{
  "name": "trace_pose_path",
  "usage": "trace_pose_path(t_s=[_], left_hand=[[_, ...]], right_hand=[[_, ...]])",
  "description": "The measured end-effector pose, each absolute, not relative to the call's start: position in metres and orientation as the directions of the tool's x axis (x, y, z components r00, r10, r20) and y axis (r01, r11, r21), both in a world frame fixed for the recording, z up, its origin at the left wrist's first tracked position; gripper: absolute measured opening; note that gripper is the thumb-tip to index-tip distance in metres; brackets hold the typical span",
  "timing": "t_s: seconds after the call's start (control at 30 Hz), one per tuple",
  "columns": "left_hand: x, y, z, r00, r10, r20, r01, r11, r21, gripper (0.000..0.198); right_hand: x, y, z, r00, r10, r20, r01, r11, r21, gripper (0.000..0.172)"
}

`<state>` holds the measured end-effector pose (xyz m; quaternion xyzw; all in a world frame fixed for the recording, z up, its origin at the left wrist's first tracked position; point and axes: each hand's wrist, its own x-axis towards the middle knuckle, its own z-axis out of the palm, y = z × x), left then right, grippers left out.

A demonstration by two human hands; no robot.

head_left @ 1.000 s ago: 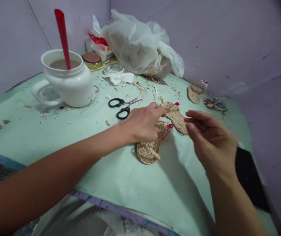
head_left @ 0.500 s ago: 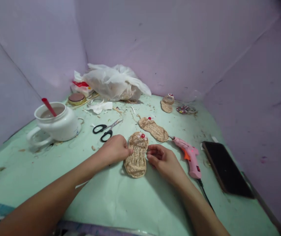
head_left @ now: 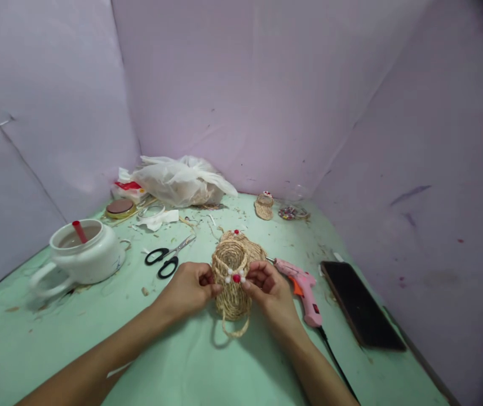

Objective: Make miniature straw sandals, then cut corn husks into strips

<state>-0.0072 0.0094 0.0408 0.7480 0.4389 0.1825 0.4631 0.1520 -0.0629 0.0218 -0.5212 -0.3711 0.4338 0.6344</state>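
Both hands on the woven straw sandal (head_left: 233,301), at table (head_left: 173,361) centre, just in front of me. The sandal is tipped up, toe end raised, heel loop (head_left: 235,330) hanging at 6 o'clock, low over the table.

My left hand (head_left: 190,287) pinches the sandal's 9 o'clock edge and my right hand (head_left: 269,290) its 3 o'clock edge. Fingers of both are closed on the strap ends, with the bead cluster (head_left: 236,277) (red bead, white ones beside it) between them.

A second straw sandal (head_left: 255,251) lies just behind, at 12 to 1 o'clock. I can't tell whether the two touch.

Handling, my judgement:
- Keep the pinch light and even on both sides. The weave looks soft and would warp under a squeeze.
- Hold by the sole edge and keep my fingertips off the beads.
- Keep the toe facing me so the strap reads centred.
- Mind the pink glue gun (head_left: 302,285), which is near my right wrist at 3 o'clock with its nozzle pointing toward the sandals. I shouldn't drag my wrist across it or its cord.

Elsewhere:
- scissors (head_left: 167,259) at 10 o'clock
- white pot (head_left: 84,256) with a red spoon at 9 o'clock
- phone (head_left: 359,304) at far 3 o'clock
- plastic bag (head_left: 182,183) at 11 o'clock
- a small sandal (head_left: 264,206) at 12 o'clock, well apart
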Motion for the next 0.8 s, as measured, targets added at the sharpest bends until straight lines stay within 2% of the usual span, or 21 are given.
trace_pose_path(t_s=[0.07, 0.2, 0.27, 0.37, 0.47, 0.53, 0.6, 0.67, 0.8], left_hand=[[-0.007, 0.009, 0.043, 0.526, 0.832, -0.177, 0.481, -0.12, 0.868, 0.019], [-0.006, 0.01, 0.041, 0.436, 0.802, -0.409, 0.541, 0.129, 0.831, 0.027], [-0.008, 0.011, 0.038, 0.429, 0.772, -0.469, 0.598, 0.146, 0.788, 0.031], [-0.013, 0.014, 0.036, 0.448, 0.741, -0.501, 0.663, 0.101, 0.742, 0.039], [-0.017, 0.016, 0.039, 0.433, 0.803, -0.409, 0.756, -0.077, 0.65, 0.038], [-0.017, 0.018, 0.042, 0.415, 0.875, -0.248, 0.808, -0.23, 0.542, 0.034], [-0.017, 0.02, 0.043, 0.401, 0.909, -0.113, 0.819, -0.301, 0.488, 0.025], [-0.016, 0.02, 0.042, 0.393, 0.918, -0.057, 0.796, -0.309, 0.521, 0.017], [-0.013, 0.017, 0.038, 0.413, 0.911, 0.013, 0.718, -0.335, 0.61, 0.03]], right_hand=[[0.151, -0.062, 0.02, 0.359, 0.933, -0.031, -0.209, 0.048, -0.977, 0.031], [0.155, -0.06, 0.016, 0.381, 0.907, -0.178, -0.325, -0.049, -0.944, 0.035], [0.162, -0.059, 0.015, 0.481, 0.864, -0.146, -0.22, -0.042, -0.975, 0.034], [0.176, -0.059, 0.016, 0.603, 0.798, 0.006, 0.027, -0.014, -1.0, 0.03], [0.185, -0.059, 0.019, 0.614, 0.782, 0.106, 0.168, 0.001, -0.986, 0.025], [0.189, -0.059, 0.019, 0.606, 0.785, 0.128, 0.22, -0.01, -0.975, 0.022], [0.192, -0.059, 0.019, 0.59, 0.8, 0.112, 0.238, -0.04, -0.97, 0.02], [0.194, -0.061, 0.02, 0.534, 0.843, 0.056, 0.258, -0.1, -0.961, 0.019], [0.194, -0.073, 0.03, 0.226, 0.961, -0.16, 0.411, -0.243, -0.879, 0.019]])
